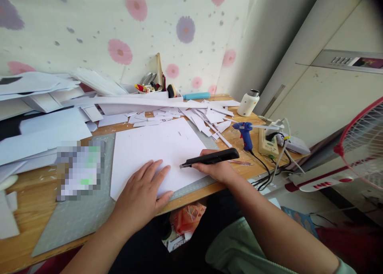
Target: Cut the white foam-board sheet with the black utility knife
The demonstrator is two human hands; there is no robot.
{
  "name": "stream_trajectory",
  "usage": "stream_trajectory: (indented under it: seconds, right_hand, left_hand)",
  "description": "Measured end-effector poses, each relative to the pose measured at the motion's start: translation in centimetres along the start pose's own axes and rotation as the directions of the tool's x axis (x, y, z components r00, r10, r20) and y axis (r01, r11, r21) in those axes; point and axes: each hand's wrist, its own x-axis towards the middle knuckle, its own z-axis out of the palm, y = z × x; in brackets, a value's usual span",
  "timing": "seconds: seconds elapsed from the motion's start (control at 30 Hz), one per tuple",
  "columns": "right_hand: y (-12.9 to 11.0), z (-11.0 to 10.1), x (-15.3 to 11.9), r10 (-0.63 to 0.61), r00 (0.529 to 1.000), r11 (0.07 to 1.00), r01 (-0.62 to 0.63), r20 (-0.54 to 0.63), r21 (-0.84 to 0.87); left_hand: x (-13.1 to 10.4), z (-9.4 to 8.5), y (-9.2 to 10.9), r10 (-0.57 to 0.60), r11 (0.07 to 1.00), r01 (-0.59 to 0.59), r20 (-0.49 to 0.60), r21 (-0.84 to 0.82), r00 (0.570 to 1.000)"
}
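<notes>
White sheet (155, 150) under flat left hand (140, 194), right hand (217, 170) grip clamped on knife (211, 158)

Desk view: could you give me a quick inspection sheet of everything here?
Surface: wooden desk with a grey cutting mat.
Job's things: white sheet flat on the mat; black utility knife, blade at the sheet's right edge.
Clutter: paper offcuts, stacked sheets, blue glue gun, white bottle.
Hands: left hand flat on the sheet; right hand grips the knife.
Cables: power strip, cords hang over the edge.
Surroundings: flowered wall, red fan.
</notes>
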Motion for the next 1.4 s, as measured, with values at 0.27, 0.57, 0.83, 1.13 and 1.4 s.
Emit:
stream_trajectory:
  seconds: [0.27,0.57,0.83,1.13,1.4]
  right_hand:
    - [0.5,-0.9,-0.3,-0.010,1.000,1.000,0.010,0.010,-0.001]
    - [1.0,-1.9,-0.6,-0.018,0.999,1.000,0.018,0.035,0.007]
    - [1.4,-3.0,-0.7,-0.032,0.999,0.999,0.031,0.024,0.025]
    - [1.4,-1.5,-0.4,0.032,0.995,0.918,0.007,-0.093,0.395]
    - [0.2,1.9,0.1,0.011,0.995,0.942,0.023,-0.102,0.333]
  left_hand:
    - [0.0,-0.1,0.0,-0.005,1.000,0.005,-0.004,-0.005,1.000]
    - [0.1,0.0,-0.1,0.013,1.000,-0.013,-0.006,0.015,1.000]
    - [0.0,0.1,-0.4,0.011,1.000,-0.011,-0.005,0.020,1.000]
    - [0.2,0.0,-0.2,0.028,0.998,-0.029,0.005,0.056,1.000]
    - [0.3,-0.8,0.5,-0.007,1.000,0.006,0.069,0.016,0.998]
